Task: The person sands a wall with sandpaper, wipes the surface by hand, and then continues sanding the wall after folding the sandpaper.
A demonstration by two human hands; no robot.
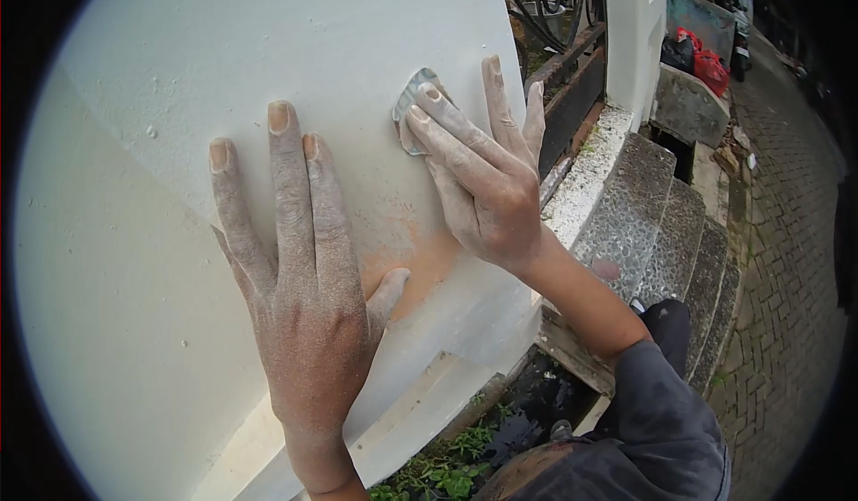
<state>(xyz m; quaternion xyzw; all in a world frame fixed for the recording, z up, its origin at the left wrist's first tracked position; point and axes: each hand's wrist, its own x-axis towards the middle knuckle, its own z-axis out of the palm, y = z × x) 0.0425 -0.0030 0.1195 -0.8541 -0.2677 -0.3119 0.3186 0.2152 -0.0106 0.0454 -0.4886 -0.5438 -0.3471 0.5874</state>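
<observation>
My left hand (308, 277), coated in pale dust, lies flat on the white wall (340, 36) with its fingers spread. To the right, my right hand (487, 166) presses a small folded piece of sandpaper (418, 81) against the wall under its index and middle fingers, while the other fingers stretch upward. Between and below the hands, an orange-brown patch (429, 273) shows on the wall surface. White dust covers the fingers of both hands.
A dark metal gate (572, 90) stands beyond the wall edge. Speckled stone steps (630, 197) descend at the right toward a paved lane (778, 260). Red and black bags (710, 70) sit on a concrete block. Green plants (456, 474) grow below in a ditch.
</observation>
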